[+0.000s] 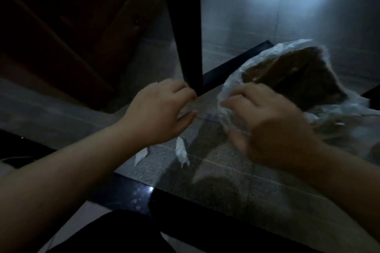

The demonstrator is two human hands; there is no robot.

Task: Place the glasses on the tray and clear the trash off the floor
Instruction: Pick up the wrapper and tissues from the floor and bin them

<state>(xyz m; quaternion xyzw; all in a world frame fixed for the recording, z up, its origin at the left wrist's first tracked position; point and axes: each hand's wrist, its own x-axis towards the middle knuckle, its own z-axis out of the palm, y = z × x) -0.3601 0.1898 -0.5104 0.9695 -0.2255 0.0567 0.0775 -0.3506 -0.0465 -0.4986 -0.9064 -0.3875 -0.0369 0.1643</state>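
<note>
Two scraps of white paper (pixel 182 150) are seen on the speckled floor (pixel 226 170), just below the half-curled, empty left hand (pixel 162 109). One clear plastic bag (pixel 267 63) is gripped at its rim by the right hand (pixel 267 121), beside a dark table leg (pixel 191 47), with bare floor between the hands.

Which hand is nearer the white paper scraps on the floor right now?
Left. The left hand hovers just above the white paper scraps; the right hand is off to their right, gripping the plastic bag.
</note>
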